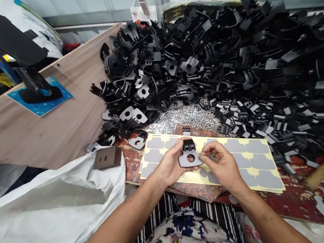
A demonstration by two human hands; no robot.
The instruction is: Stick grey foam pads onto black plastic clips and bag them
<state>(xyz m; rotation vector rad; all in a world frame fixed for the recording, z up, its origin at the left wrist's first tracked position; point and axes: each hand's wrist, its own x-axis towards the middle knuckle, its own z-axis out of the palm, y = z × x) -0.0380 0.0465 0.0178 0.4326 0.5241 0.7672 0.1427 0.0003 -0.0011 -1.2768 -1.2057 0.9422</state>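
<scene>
My left hand (170, 164) grips a black plastic clip-like bracket (188, 145), its hinged end pointing away from me. A grey sticker (185, 160) with a round hole covers the bracket's flat face. At the right corner of that sticker, the thumb and forefinger of my right hand (225, 165) are pinched together. Both hands are above a yellow backing sheet (214, 176) that carries rows of grey stickers; some of its spots are bare yellow. Just beyond the bracket lies a small black plastic piece (186, 131).
A large heap of black plastic parts (190, 65) fills the back. Metal springs (184, 119) and small black pieces (248, 115) lie before it. A brown block (108, 158) rests on white sacking (77, 181) at left. A black stand (38, 88) is on the wooden board (86, 96).
</scene>
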